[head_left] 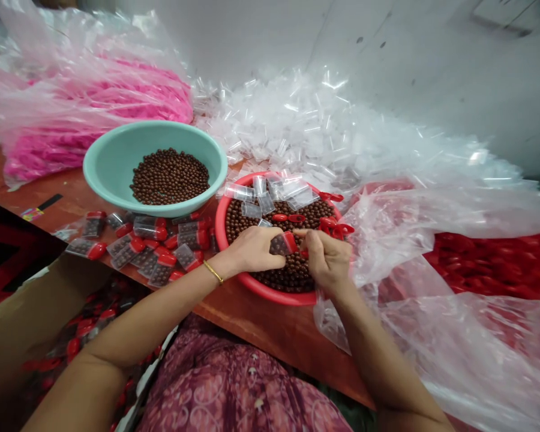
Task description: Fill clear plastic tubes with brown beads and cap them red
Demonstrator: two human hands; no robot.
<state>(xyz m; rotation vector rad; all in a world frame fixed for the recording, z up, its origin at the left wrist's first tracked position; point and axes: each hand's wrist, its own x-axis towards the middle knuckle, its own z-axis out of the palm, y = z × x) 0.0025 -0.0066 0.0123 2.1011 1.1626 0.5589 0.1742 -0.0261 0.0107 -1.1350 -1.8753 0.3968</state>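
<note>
My left hand [255,248] is closed round a small clear tube [279,244] filled with brown balls. My right hand [326,257] pinches the tube's red cap [290,241] from the right. Both hands hover over a red bowl [252,283] heaped with brown balls, where several empty clear tubes [270,195] and loose red caps [330,226] also lie. A gold bangle [213,272] circles my left wrist.
A teal bowl [112,162] of brown balls stands at the back left. Filled, red-capped tubes [144,243] lie piled before it on the wooden table [261,327]. Behind are a heap of clear tubes [324,132] and pink bagged items [94,114]. A bag of red caps [490,264] lies right.
</note>
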